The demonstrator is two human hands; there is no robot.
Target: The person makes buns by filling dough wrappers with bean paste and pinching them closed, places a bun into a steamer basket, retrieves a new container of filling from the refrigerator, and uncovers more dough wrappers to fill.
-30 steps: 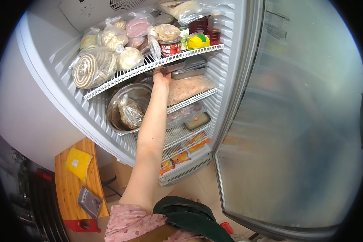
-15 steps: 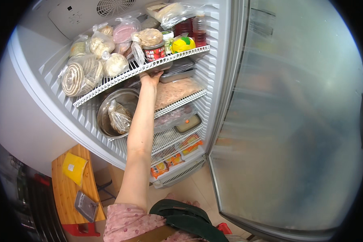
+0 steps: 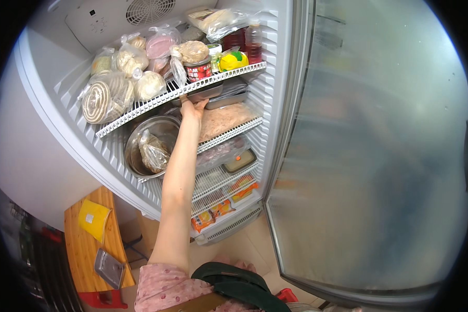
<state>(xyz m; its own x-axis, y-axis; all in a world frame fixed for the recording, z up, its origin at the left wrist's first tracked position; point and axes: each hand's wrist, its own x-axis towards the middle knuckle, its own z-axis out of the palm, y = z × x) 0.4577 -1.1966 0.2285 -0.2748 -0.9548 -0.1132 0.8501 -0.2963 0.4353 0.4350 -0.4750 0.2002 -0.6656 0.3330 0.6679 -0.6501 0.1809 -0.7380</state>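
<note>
My left hand (image 3: 193, 108) reaches into the open fridge, just under the top shelf. Its thumb and fingers are spread against a shallow metal tray (image 3: 207, 94), gripping it from its near side. What lies in that tray is hidden by the shelf above. To its right is another metal tray (image 3: 228, 100) with a dark cover. Both are above a flat clear bag of pale pink food (image 3: 226, 120). Left of my wrist, a round steel pot (image 3: 135, 151) contains a knotted plastic bag of brownish food (image 3: 154, 152). My right hand is out of the picture.
Bagged foods and a red can (image 3: 198, 70) crowd the top shelf (image 3: 140, 109). Lower shelves carry a lidded container (image 3: 240, 161) and orange packets (image 3: 213, 213). The glass door (image 3: 369, 156) stands open at right. A wooden table (image 3: 80, 255) holds a yellow package (image 3: 94, 218) and a tray (image 3: 109, 268).
My left hand has come slightly down and back toward me. More of the metal tray now shows below the top shelf. The whole view has shifted a little.
</note>
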